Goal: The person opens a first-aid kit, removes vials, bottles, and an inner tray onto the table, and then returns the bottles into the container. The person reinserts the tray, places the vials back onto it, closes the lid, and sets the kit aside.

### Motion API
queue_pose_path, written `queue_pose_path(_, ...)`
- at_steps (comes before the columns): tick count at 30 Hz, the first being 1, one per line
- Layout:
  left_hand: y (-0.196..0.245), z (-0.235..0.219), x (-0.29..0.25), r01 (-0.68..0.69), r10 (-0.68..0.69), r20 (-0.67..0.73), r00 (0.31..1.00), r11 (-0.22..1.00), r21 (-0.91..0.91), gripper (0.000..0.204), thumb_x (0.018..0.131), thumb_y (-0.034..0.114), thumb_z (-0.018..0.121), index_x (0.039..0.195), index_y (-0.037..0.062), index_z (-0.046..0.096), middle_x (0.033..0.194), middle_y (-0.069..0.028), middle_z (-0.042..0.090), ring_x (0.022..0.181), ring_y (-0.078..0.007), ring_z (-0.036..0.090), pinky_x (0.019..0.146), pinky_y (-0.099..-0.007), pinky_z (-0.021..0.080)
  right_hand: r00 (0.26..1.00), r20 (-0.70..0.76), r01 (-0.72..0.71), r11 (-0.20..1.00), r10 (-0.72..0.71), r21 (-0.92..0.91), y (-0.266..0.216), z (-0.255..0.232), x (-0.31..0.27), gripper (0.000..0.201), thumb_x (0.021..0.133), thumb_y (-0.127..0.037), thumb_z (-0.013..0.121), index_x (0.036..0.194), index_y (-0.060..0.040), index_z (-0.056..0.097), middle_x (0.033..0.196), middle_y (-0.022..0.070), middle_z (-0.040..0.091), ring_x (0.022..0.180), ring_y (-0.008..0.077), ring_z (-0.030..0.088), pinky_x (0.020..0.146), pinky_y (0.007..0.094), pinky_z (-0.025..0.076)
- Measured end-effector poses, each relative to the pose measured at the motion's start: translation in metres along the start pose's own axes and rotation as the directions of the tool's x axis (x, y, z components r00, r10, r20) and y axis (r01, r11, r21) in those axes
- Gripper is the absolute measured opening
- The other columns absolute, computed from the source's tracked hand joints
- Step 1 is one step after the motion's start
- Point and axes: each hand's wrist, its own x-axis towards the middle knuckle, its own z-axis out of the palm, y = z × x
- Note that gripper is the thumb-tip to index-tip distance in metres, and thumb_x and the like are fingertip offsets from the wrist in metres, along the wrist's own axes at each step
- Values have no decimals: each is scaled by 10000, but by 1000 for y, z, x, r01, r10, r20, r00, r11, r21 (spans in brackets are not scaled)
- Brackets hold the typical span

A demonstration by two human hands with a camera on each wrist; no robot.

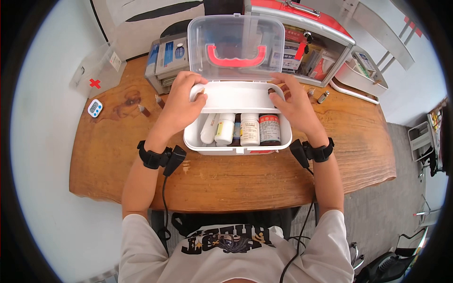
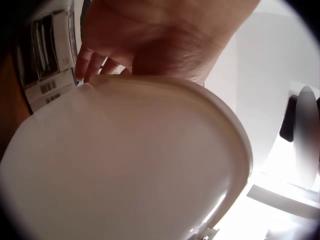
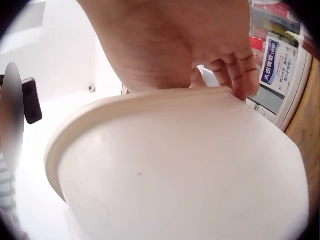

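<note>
A white medicine box (image 1: pixel 214 150) stands on the wooden table, its clear lid (image 1: pixel 236 35) with a red handle (image 1: pixel 236 62) swung back. Across the rear of its opening lies a white tray insert (image 1: pixel 236 97). My left hand (image 1: pixel 183 104) grips the tray's left end, thumb on the inside. At the right end, my right hand (image 1: pixel 298 104) grips it the same way. In front of the tray, the box holds white bottles (image 1: pixel 249 130), a red-labelled jar (image 1: pixel 270 128) and a long white object (image 1: pixel 208 129). Both wrist views show mostly the box's white outer wall (image 2: pixel 125 160).
A digital timer (image 1: pixel 95 108) and a small dark vial (image 1: pixel 144 111) lie at the left. Another vial (image 1: pixel 323 97) is at the right. Behind stand a container of cartons (image 1: pixel 172 56), a red-topped medicine cabinet (image 1: pixel 325 26) and a white bin (image 1: pixel 377 84). Cables run from both wrists.
</note>
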Motion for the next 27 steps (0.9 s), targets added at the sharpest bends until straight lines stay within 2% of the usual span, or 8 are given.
queue_pose_path(3,2,3,1,86,-90,-17,996,982,-170,296,881,34,642,1167,-2,575,1231,-109,518,1169,-226,534,999,-338,437,998,1,-58,989,58,136,15,0,1,317,900,-161,688,1165,4,631,1049,79,621,914,170,587,783,300,494)
queue_pose_path(8,-16,-14,-6,105,-154,-140,978,945,-310,299,869,51,677,1151,6,590,1145,-110,585,1072,-201,572,931,-329,477,945,-222,-159,931,240,329,60,-48,-7,222,922,-158,682,1055,15,642,829,22,658,711,87,565,686,240,474)
queue_pose_path(14,-107,-67,-36,262,-355,-329,875,918,-297,289,865,14,624,1154,13,604,1102,-96,604,1013,-173,580,911,-307,470,771,-537,-381,924,343,43,173,-109,-29,339,872,-175,727,1139,20,649,1009,81,667,874,141,614,746,280,481)
queue_pose_path(16,-135,-75,-45,296,-389,-393,833,914,-277,324,845,-21,597,1167,12,594,1135,-106,589,1037,-184,576,927,-316,467,775,-495,-424,904,392,51,171,-108,-32,384,859,-182,740,1172,20,644,1053,95,661,905,153,615,766,284,479)
queue_pose_path(18,-149,-79,-52,295,-278,-485,829,955,-42,442,793,-59,552,1230,11,551,1231,-136,535,1113,-218,555,975,-342,449,774,-454,-468,882,441,58,173,-107,-34,430,847,-190,752,1204,20,639,1097,108,655,935,164,616,787,289,477)
queue_pose_path(22,-180,-76,-69,382,-339,-443,830,924,8,555,747,-74,567,1292,5,495,1275,-155,491,1167,-245,534,1012,-363,431,816,-271,-467,859,510,210,178,-101,-27,418,860,-181,747,1219,7,645,1049,80,678,907,142,618,798,271,471)
queue_pose_path(25,-179,-72,-78,320,-370,-256,893,922,-219,594,748,-64,627,1317,-10,463,1261,-149,500,1185,-242,523,1017,-360,421,816,-217,-495,841,536,220,184,-96,-24,375,885,-192,732,1201,-5,660,1003,49,684,897,121,617,775,258,462)
queue_pose_path(27,-163,-68,-77,485,-521,-118,845,841,-242,592,777,-44,681,1320,-15,448,1222,-125,514,1104,-205,543,956,-329,446,812,-241,-491,845,532,212,181,-94,-22,351,899,-199,724,1189,-10,667,978,32,685,892,107,615,758,251,455)
